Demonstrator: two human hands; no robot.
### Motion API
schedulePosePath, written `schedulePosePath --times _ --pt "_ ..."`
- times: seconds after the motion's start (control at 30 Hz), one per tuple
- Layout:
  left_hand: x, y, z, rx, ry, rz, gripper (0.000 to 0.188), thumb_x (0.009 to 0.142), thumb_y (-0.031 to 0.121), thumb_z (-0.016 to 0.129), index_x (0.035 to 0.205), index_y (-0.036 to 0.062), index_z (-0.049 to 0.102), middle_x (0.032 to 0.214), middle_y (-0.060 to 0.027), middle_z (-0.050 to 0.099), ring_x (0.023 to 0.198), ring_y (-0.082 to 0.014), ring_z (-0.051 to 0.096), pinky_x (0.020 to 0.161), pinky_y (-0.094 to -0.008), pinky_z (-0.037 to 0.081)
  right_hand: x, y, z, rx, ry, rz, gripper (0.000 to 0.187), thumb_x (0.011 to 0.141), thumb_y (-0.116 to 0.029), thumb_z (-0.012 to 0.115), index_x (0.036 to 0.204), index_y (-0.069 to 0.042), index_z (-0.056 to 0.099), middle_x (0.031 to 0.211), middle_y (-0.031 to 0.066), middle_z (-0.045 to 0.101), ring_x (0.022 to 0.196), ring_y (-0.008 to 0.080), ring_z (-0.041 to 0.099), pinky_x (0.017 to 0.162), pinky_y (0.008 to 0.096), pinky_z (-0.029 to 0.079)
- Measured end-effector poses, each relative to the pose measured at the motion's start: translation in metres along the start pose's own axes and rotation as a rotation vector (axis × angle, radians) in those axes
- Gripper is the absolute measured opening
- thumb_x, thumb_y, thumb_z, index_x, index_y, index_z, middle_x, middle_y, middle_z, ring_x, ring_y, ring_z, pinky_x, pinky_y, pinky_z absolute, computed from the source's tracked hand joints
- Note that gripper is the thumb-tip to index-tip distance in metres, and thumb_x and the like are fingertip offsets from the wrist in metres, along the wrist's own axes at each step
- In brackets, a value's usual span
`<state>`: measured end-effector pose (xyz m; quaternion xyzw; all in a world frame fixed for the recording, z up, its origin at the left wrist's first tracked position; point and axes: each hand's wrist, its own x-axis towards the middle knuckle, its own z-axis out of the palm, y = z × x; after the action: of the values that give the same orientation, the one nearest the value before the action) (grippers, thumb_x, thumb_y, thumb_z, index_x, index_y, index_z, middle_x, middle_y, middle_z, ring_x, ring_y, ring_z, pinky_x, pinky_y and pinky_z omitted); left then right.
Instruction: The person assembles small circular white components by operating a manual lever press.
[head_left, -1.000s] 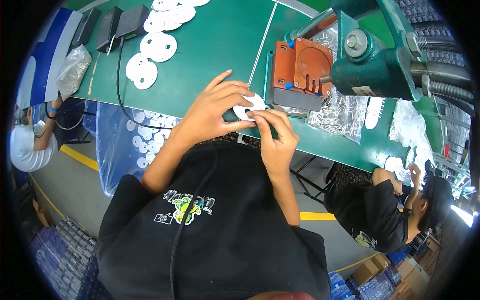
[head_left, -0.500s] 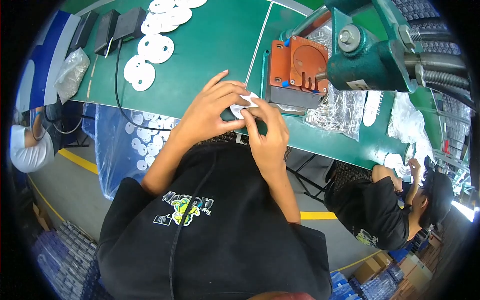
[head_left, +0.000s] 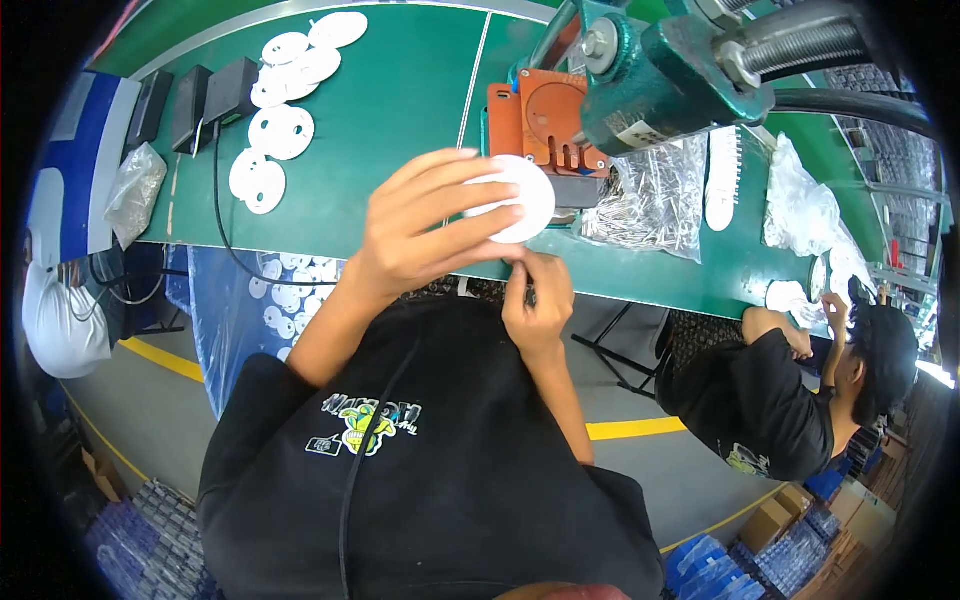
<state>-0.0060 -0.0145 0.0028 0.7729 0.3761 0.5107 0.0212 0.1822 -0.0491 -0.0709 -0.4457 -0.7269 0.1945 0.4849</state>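
Observation:
My left hand is closed on a white disc, its fingers lying across the face and the thumb side under the lower edge. The disc's broad face is turned up toward me in front of the orange fixture. Just below the disc, the fingertips of my right hand are pinched together next to my left thumb. Whatever they grip, if anything, is too small or hidden. Several white discs with holes lie in a row on the green table at the far left.
A teal machine arm overhangs the fixture. Right of it lie a bag of metal pins and a white strip. A blue-lined bin holds small discs. A cable crosses the left side. A co-worker sits at right.
The white disc, earlier mostly covered between both hands' fingers, now shows its broad face in my left hand. My right hand has dropped lower, below its edge. The whole view has shifted slightly.

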Motion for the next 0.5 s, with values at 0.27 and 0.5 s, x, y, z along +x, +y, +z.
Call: schedulePosePath --times 0.27,0.5 --pt "0.030 -0.013 0.047 0.333 -0.097 -0.108 0.043 0.079 0.033 0.079 0.111 0.0066 0.069 0.123 -0.0035 0.063 0.133 -0.0303 0.048 0.112 -0.0533 0.034 0.000 -0.006 -0.007 0.109 -0.058 0.048 0.024 0.083 0.006 0.065 0.107 0.004 0.066 0.086 0.0135 0.068 0.075 0.0278 0.064 0.073 0.0366 0.051" --pt "0.035 -0.016 0.042 0.246 -0.120 -0.107 0.047 0.079 0.033 0.079 0.111 0.0034 0.062 0.128 -0.0104 0.058 0.132 -0.0340 0.048 0.115 -0.0533 0.033 0.084 -0.035 -0.076 -0.112 0.353 -0.152 0.032 0.085 0.000 0.065 0.116 0.005 0.057 0.112 0.0170 0.062 0.102 0.0286 0.061 0.091 0.0409 0.048"
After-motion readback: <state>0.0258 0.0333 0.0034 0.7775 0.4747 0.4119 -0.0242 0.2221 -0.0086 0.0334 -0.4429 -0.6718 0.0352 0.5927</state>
